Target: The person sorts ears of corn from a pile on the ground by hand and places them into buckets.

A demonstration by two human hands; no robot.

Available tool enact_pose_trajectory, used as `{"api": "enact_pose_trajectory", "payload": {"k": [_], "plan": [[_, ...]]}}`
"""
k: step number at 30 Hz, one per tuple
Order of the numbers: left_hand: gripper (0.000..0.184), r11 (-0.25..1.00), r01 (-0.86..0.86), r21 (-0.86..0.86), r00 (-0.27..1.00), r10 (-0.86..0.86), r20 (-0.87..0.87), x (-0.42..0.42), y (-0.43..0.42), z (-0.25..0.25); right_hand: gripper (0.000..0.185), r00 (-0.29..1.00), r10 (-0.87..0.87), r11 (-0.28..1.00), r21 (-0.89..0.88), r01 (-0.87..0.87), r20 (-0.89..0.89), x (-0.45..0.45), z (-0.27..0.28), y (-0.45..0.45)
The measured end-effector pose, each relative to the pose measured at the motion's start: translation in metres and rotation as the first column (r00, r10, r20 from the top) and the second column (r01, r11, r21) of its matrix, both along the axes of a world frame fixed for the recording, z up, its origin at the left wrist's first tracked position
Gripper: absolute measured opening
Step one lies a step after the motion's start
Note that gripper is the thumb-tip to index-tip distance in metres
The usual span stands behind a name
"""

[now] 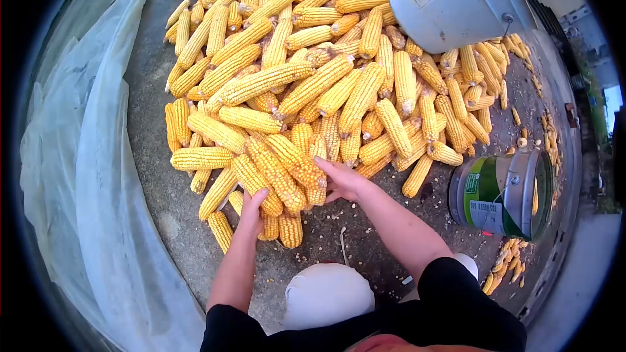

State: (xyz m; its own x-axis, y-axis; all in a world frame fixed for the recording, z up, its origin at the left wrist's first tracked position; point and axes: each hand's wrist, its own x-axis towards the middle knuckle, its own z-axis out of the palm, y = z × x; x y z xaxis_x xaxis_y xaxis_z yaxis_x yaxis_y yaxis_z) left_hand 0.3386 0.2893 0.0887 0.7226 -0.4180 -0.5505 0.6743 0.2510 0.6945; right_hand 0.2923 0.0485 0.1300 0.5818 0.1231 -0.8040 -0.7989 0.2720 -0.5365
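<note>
Both of my hands are around a bunch of several yellow corn cobs [276, 173] at the near edge of a large corn pile [300, 85]. My left hand [253, 210] is at the bunch's lower left, thumb up against a cob, its other fingers hidden beneath. On the right side, my right hand [340, 181] presses its thumb on the cobs, with some fingers showing below it. More cobs lie under and beside the bunch.
A grey-blue bucket [456, 6] leans on the pile at upper right. A metal bucket with a green label [499, 195] lies on its side at right. Translucent plastic sheeting [98, 156] covers the left. Loose kernels and small cobs [505, 264] lie on the concrete floor [274, 287].
</note>
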Motion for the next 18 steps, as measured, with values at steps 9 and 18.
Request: {"api": "enact_pose_trajectory", "payload": {"k": [9,18], "plan": [[0.057,0.995,0.039,-0.097,0.95,-0.067,-0.305,0.023,0.043,-0.049,0.109,0.844,0.532,0.608,-0.661,-0.439,-0.071,0.012,0.016,0.04],[0.059,0.981,-0.113,-0.159,0.934,0.05,-0.354,-0.047,0.039,-0.026,0.097,0.96,0.02,0.956,-0.285,0.064,0.281,-0.05,-0.035,0.037]]}}
